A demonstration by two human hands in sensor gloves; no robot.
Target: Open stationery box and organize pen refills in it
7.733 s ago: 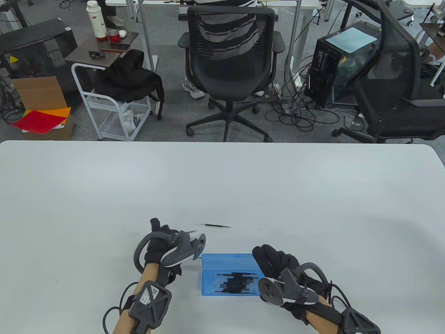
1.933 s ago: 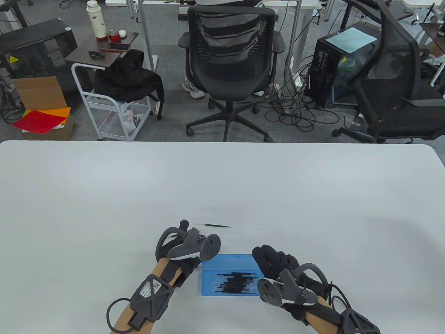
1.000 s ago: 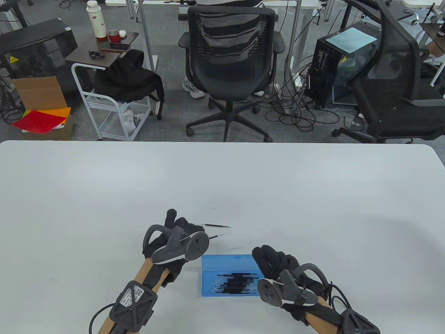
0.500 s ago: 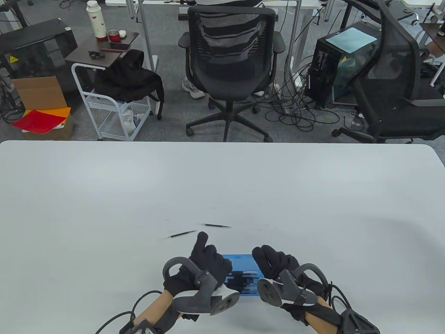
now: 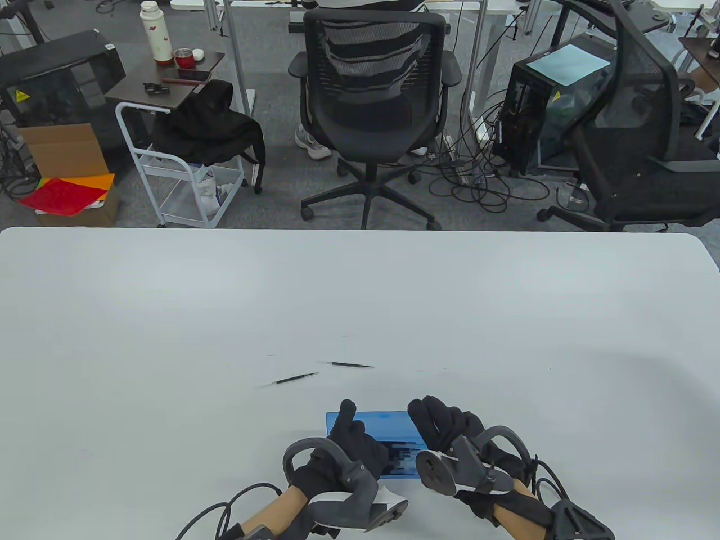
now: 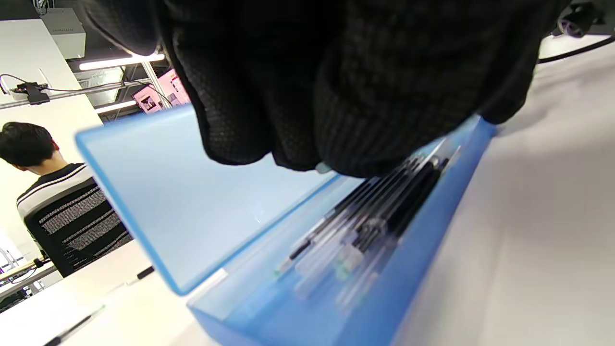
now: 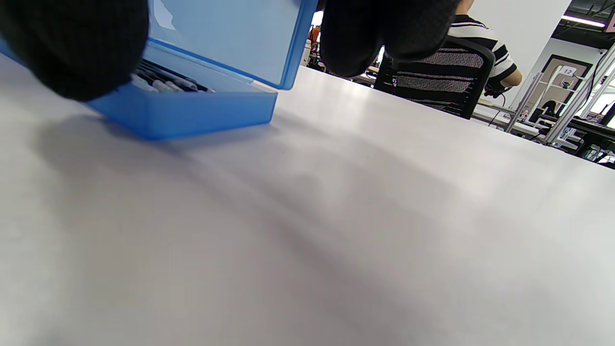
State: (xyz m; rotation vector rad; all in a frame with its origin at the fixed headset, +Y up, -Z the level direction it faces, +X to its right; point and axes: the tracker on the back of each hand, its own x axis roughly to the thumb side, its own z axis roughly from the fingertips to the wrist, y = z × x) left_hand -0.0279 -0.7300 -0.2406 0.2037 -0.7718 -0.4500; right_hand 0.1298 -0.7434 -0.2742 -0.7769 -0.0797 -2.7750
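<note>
Stationery box (image 5: 374,423) sits open at the near table (image 5: 169,309) edge. Left hand (image 5: 351,444) is over its tray, fingers curled; can't tell if it holds a refill. Right hand (image 5: 450,430) curls at the box's right end, grip unclear. Two loose refills (image 5: 296,378) lie far-left of the box, long axes roughly left-right, nearer the left hand.

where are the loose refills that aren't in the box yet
In the table view, two loose refills lie on the table, just beyond the open blue box.

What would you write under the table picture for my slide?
Two gloved hands, left hand and right hand, at an open blue stationery box; two pen refills lie beyond.
</note>
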